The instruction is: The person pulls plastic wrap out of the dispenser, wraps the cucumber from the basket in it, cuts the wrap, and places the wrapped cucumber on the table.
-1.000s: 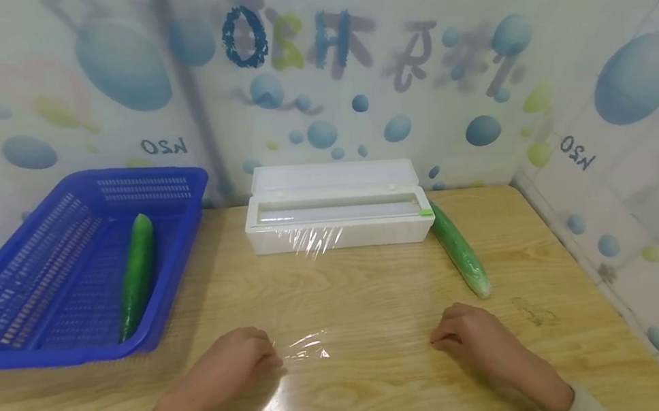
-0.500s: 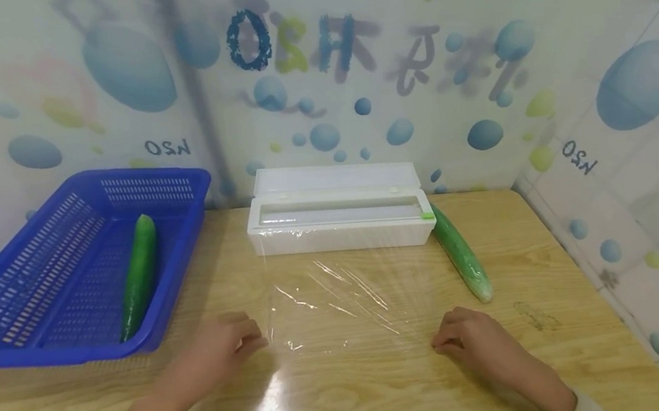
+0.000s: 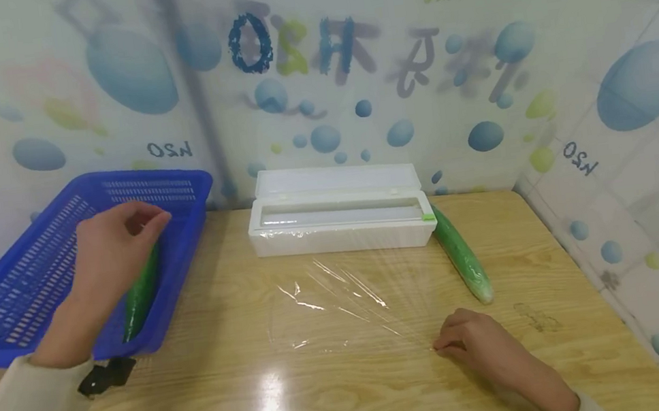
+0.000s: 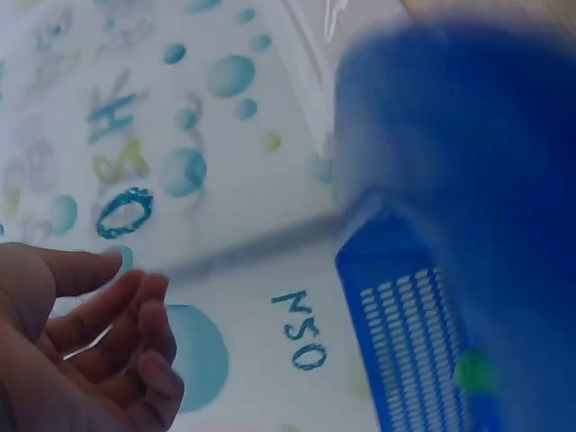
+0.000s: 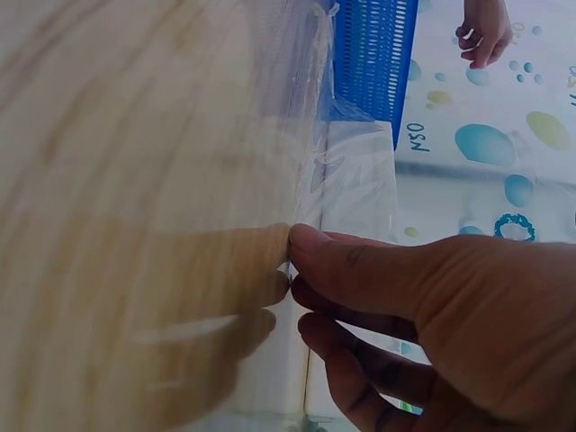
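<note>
A sheet of clear cling film (image 3: 341, 300) runs from a white dispenser box (image 3: 342, 239) over the table toward me. At its near right corner, my right hand (image 3: 488, 349) pinches the film's edge between thumb and fingers, as the right wrist view also shows. My left hand (image 3: 110, 253) is raised over the blue basket (image 3: 189, 250), its fingers loosely bent and holding nothing. Beneath it a green cucumber (image 3: 141, 304) lies in the basket, its upper end hidden by the hand. In the left wrist view the basket is blurred.
Another cucumber (image 3: 462, 254) lies on the wooden table (image 3: 353, 401), its far end beside the dispenser's right end. The dispenser's lid (image 3: 335, 181) stands raised behind it. A patterned wall closes off the back, and another the right side.
My left hand has let go of the film's left corner and risen up and left to the basket. The film now lies slack on that side. My right hand has stayed in place.
</note>
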`<state>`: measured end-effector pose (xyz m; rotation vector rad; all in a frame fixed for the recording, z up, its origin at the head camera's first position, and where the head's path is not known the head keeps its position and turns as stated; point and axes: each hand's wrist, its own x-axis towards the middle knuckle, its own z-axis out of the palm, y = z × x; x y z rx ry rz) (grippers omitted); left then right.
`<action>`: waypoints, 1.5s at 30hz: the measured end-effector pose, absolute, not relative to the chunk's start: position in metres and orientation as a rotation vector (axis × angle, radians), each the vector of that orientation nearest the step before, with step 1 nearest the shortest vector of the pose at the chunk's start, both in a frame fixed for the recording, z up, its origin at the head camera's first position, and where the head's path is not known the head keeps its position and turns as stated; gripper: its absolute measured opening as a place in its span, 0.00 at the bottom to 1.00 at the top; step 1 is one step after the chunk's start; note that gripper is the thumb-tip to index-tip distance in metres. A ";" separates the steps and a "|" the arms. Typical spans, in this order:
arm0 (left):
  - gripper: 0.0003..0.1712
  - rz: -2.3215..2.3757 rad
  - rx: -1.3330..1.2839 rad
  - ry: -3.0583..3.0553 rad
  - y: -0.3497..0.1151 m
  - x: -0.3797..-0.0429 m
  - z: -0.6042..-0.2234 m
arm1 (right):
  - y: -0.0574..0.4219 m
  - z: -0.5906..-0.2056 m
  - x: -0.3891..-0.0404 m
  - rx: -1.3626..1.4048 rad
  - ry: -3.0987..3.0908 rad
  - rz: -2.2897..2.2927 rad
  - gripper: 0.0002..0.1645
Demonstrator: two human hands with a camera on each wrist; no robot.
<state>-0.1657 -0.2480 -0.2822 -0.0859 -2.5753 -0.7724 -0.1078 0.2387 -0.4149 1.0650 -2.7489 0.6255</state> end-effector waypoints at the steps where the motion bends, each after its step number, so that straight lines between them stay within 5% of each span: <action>1: 0.18 -0.775 -0.055 -2.571 -0.252 -0.170 -0.280 | 0.239 -0.415 -0.107 1.068 -2.746 0.624 0.09; 15: 0.30 -0.856 0.160 -2.608 -0.284 -0.205 -0.257 | 0.240 -0.415 -0.108 1.077 -2.744 0.654 0.10; 26: 0.35 -1.047 0.262 -2.675 -0.314 -0.243 -0.287 | 0.241 -0.416 -0.109 1.078 -2.736 0.652 0.09; 45: 0.40 -1.194 0.237 -2.852 -0.348 -0.251 -0.344 | 0.241 -0.418 -0.110 1.073 -2.742 0.656 0.09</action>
